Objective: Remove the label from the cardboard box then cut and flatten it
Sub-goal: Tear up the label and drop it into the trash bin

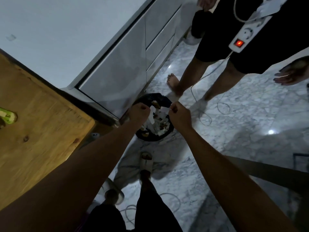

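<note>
Here, left hand (139, 113) and right hand (178, 113) fisted, pinching white label strip (161, 109) over bin (154, 138).

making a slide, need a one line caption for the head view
Both hands, left and right, pinch white label scraps over a black waste bin on the marble floor.

Both arms are bare from the shoulder end of the view down to the wrists, with no sleeve, watch or band showing on either. The left hand (139, 113) and right hand (179, 114) wear no gloves or rings that can be made out (the light is dim). Below, the person wears dark shorts (150, 215) ending near the knee, legs bare beneath. On the forward foot is a pale open-toed slide sandal (145, 162) with a broad strap.
</note>
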